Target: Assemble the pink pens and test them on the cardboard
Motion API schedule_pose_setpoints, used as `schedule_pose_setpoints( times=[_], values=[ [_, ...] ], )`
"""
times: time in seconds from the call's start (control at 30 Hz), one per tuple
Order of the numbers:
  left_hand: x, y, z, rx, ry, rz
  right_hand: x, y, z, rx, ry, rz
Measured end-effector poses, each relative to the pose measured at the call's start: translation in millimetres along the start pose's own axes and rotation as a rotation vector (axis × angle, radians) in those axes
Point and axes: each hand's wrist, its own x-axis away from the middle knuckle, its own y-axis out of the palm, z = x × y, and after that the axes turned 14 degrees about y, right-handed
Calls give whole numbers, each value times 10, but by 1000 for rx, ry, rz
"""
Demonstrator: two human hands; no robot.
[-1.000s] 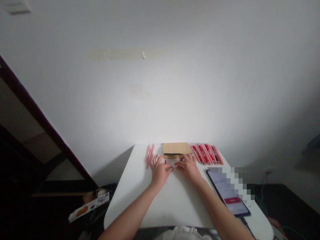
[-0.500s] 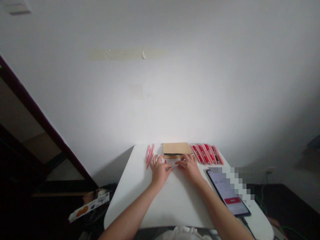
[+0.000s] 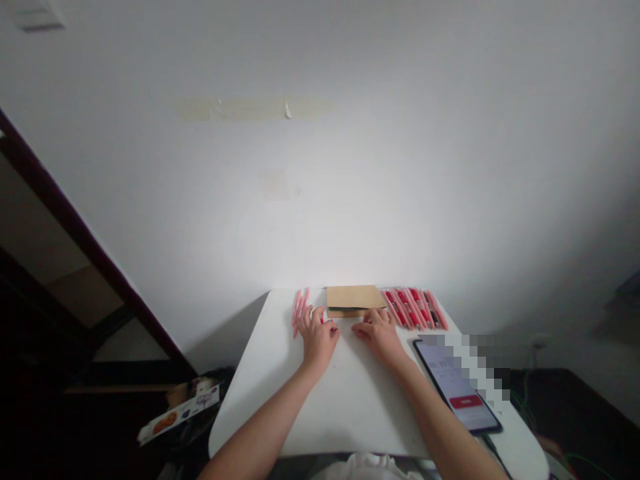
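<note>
My left hand (image 3: 319, 339) rests over the middle of the white table, its thumb and index finger pinched together. A small red piece (image 3: 323, 321), perhaps part of a pen, shows among its fingers; most of it is hidden. Just across a narrow gap, my right hand (image 3: 379, 337) has its thumb and fingertips pressed together, and whatever they hold is too small to make out. Beyond both hands lies a brown cardboard-like packet (image 3: 356, 297). A few pink pens (image 3: 301, 303) lie by my left fingers, and a row of pink and red pens (image 3: 415, 309) is right of the packet.
On the right of the white table (image 3: 350, 413) lies a phone (image 3: 457, 387) with a lit screen and a cable at its lower end. A pale wall (image 3: 350, 167) rises behind the table's far edge. Boxes and clutter (image 3: 185, 407) sit on the floor at the left.
My hands have moved slightly apart. The left fingers have curled in, and the red piece that stood out beside them is now mostly covered. The pens, packet and phone stay put.
</note>
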Motion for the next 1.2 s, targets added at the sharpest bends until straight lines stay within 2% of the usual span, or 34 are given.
schedule_pose_setpoints(
  times=[0.73, 1.0, 1.2],
  values=[
    [-5, -10, -17, -21, 7, -10, 25, 28, -40, -106, -54, -56],
    [6, -2, -124, -16, 48, 76, -8, 98, 27, -140, 12, -30],
    [-6, -28, -166, -65, -31, 83, 3, 95, 25, -169, -6, -57]
  ],
)
